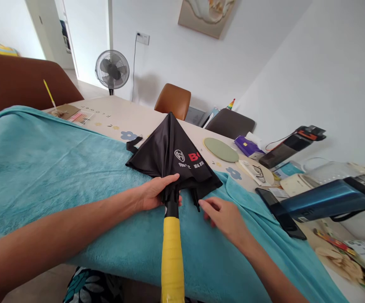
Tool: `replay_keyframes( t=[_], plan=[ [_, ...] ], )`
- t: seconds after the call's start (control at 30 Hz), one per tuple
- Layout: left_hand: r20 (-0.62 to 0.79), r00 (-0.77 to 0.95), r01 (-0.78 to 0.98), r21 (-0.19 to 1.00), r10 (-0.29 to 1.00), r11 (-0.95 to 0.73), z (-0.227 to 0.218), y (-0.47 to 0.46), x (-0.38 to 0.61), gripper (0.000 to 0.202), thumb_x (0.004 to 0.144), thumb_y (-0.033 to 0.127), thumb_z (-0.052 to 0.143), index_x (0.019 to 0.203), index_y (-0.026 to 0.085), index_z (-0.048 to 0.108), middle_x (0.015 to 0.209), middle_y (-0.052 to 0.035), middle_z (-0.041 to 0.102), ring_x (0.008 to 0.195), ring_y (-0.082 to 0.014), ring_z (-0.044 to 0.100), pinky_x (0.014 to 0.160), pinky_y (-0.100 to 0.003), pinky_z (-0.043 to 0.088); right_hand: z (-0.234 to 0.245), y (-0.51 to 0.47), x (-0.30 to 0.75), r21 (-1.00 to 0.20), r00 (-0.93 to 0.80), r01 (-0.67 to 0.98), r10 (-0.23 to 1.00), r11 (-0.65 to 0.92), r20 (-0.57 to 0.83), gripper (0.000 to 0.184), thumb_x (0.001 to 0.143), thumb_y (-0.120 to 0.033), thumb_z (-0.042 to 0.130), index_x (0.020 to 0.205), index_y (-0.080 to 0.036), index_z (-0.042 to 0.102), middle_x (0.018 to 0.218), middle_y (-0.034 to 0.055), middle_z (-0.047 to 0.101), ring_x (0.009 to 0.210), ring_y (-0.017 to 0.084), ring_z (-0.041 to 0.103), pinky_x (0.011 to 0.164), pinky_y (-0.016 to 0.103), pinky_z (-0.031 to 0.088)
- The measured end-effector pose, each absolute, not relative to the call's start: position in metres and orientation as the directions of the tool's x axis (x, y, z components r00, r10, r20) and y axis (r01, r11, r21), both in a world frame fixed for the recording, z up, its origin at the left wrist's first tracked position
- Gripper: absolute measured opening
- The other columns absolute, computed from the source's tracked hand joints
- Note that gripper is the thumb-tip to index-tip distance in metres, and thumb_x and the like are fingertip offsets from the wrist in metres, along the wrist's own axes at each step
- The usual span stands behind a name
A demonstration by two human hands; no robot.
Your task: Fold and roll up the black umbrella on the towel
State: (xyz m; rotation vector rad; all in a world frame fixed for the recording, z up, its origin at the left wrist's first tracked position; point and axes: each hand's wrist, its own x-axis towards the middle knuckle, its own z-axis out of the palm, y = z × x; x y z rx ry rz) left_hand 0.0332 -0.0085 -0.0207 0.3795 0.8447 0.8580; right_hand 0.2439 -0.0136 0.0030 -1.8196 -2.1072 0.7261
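Note:
A black folding umbrella [173,155] with a white logo and red letters lies half closed on a teal towel [43,168]. Its yellow handle [172,256] points toward me. My left hand [157,191] is wrapped round the umbrella's shaft just above the handle, under the gathered canopy. My right hand [223,214] hovers beside the canopy's lower right edge, fingers bent and loosely apart, holding nothing. A black strap [133,144] sticks out at the canopy's left.
On the table's right stand a dark phone [280,212], a blue vacuum body [327,198], glasses [258,170], a green round mat [220,150] and papers. Brown chairs [173,100] and a standing fan [112,70] are behind the table.

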Motion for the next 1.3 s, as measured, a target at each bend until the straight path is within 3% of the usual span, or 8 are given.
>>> replay_keyframes(
  t=[0.2,0.37,0.5,0.7,0.9,1.07,1.2,1.3],
  plan=[
    [-0.498,0.362,-0.486,0.62,0.788,0.615,-0.018,-0.01,0.033,0.032,0.084,0.039,0.056,0.074,0.009,0.057,0.065,-0.0062,0.062,0.057,-0.0169,0.061,0.057,-0.03,0.055,-0.013,-0.015,0.214,-0.771,-0.244,0.634,0.93,-0.063,-0.277,0.027,0.082,-0.038,0.047,0.063,-0.019,0.047,0.054,-0.0016,0.06,0.037,0.008,0.046,0.036,0.02,0.032],
    [-0.473,0.382,-0.47,0.641,0.794,0.607,-0.023,-0.008,0.032,0.032,0.083,0.038,0.059,0.073,0.007,0.06,0.068,-0.0086,0.064,0.057,-0.0158,0.061,0.054,-0.026,0.052,-0.007,-0.016,0.194,-0.797,-0.37,0.592,0.918,0.114,-0.143,0.024,0.086,-0.034,0.044,0.069,-0.019,0.049,0.054,-0.0034,0.057,0.039,0.009,0.048,0.04,0.02,0.035],
    [-0.454,0.385,-0.503,0.626,0.804,0.595,-0.026,-0.007,0.03,0.027,0.079,0.037,0.064,0.08,0.009,0.062,0.074,-0.0077,0.066,0.062,-0.0162,0.061,0.057,-0.027,0.051,-0.001,-0.015,0.185,-0.624,-0.441,0.676,0.894,0.392,0.084,0.033,0.091,-0.033,0.037,0.061,-0.02,0.043,0.05,-0.0026,0.053,0.044,0.01,0.049,0.046,0.022,0.033],
    [-0.52,0.33,-0.542,0.579,0.788,0.609,-0.023,-0.006,0.032,0.018,0.073,0.027,0.071,0.075,0.011,0.062,0.067,-0.004,0.066,0.056,-0.0124,0.059,0.053,-0.022,0.049,-0.012,-0.017,0.187,0.003,-0.629,0.737,0.685,0.675,0.368,0.033,0.092,-0.023,0.035,0.065,-0.018,0.053,0.052,0.0021,0.059,0.042,0.013,0.049,0.046,0.029,0.019],
    [-0.533,0.273,-0.528,0.613,0.801,0.588,-0.022,-0.006,0.033,0.013,0.072,0.016,0.069,0.067,0.01,0.058,0.06,-0.0054,0.064,0.053,-0.014,0.059,0.052,-0.025,0.051,-0.016,-0.023,0.194,0.026,-0.679,0.647,0.561,0.762,0.473,0.031,0.093,-0.019,0.036,0.073,-0.017,0.059,0.059,0.0016,0.064,0.049,0.012,0.056,0.05,0.027,0.028],
    [-0.493,0.357,-0.531,0.592,0.793,0.607,-0.023,-0.006,0.032,0.012,0.078,0.015,0.061,0.069,0.008,0.057,0.062,-0.0087,0.063,0.056,-0.0165,0.061,0.058,-0.031,0.056,0.005,0.003,0.212,-0.096,-0.441,0.83,0.752,0.549,0.491,0.023,0.089,-0.028,0.042,0.085,-0.018,0.062,0.068,0.0018,0.068,0.057,0.015,0.06,0.053,0.025,0.033],
    [-0.507,0.328,-0.538,0.593,0.797,0.599,-0.022,-0.007,0.032,0.012,0.076,0.011,0.061,0.066,0.009,0.054,0.059,-0.0052,0.059,0.051,-0.014,0.058,0.052,-0.029,0.054,0.013,0.041,0.226,-0.16,-0.121,0.97,0.931,0.185,0.344,0.032,0.084,-0.041,0.048,0.099,-0.016,0.061,0.074,0.0047,0.068,0.064,0.021,0.061,0.054,0.028,0.032],
    [-0.513,0.32,-0.54,0.592,0.796,0.599,-0.021,-0.007,0.032,0.013,0.076,0.01,0.06,0.066,0.01,0.052,0.058,-0.004,0.057,0.05,-0.0133,0.056,0.05,-0.028,0.053,0.007,0.06,0.231,-0.189,-0.037,0.979,0.981,0.073,0.188,0.039,0.079,-0.053,0.049,0.086,-0.017,0.062,0.072,0.0059,0.066,0.063,0.021,0.059,0.052,0.027,0.031]
  ],
)
